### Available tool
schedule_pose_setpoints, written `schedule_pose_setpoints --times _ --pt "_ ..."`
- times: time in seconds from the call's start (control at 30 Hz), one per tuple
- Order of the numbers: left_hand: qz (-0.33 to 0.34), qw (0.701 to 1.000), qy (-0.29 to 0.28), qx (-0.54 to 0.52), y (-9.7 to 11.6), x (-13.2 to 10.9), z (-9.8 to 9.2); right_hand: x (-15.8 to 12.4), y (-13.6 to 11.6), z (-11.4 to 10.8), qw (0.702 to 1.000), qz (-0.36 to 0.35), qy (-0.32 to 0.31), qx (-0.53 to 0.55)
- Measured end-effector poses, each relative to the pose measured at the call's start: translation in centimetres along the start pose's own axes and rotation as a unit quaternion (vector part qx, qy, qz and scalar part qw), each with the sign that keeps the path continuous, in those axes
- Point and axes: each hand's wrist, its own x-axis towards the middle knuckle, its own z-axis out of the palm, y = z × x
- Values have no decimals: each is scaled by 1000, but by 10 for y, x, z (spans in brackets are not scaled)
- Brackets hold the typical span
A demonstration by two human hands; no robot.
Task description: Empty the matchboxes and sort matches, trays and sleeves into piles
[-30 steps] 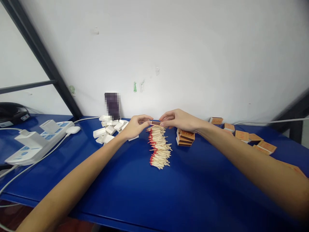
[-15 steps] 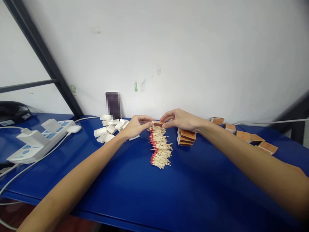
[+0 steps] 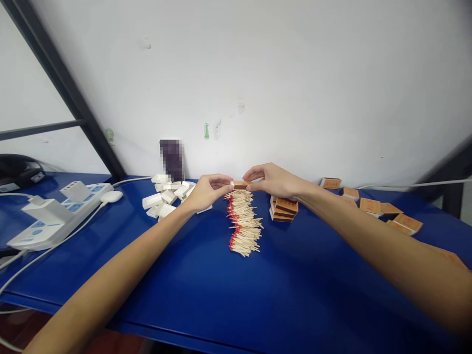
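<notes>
Between my two hands is a matchbox (image 3: 241, 185), orange on top with a dark brown striking side. My left hand (image 3: 210, 191) pinches its left end, where a bit of the white tray shows. At the right end, my right hand (image 3: 271, 179) grips it between thumb and fingers. Just below the box, a long row of loose matches (image 3: 245, 221) lies on the blue table, red heads to the left. A stack of matchboxes (image 3: 283, 210) sits under my right wrist. White inner trays (image 3: 162, 199) are heaped left of my left hand.
More matchboxes (image 3: 370, 205) lie scattered at the right, partly behind my right forearm. A power strip (image 3: 55, 228) with plugs and white cables occupies the left. A pixelated dark object (image 3: 172, 160) leans on the wall (image 3: 295, 88). Headphones (image 3: 22, 169) rest at far left.
Both hands and the matchbox have risen very slightly, and more of the box's striking side shows. The whole view has shifted a little. The matches lie as before.
</notes>
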Motion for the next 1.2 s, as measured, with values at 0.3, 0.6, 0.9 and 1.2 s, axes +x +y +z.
schedule_pose_setpoints --times 0.3,0.6,0.9,1.2 --pt "12 1000 1 20 4 -1 2 -1 -3 0 998 -18 15 -50" --pt "31 997 -14 72 6 -1 -2 -2 -3 4 995 -26 -8 -94" --pt "38 997 14 60 2 -2 -6 4 -8 11 998 -16 45 -47" --pt "-3 997 -31 -65 -3 -5 -11 -6 -12 15 986 -107 106 69"
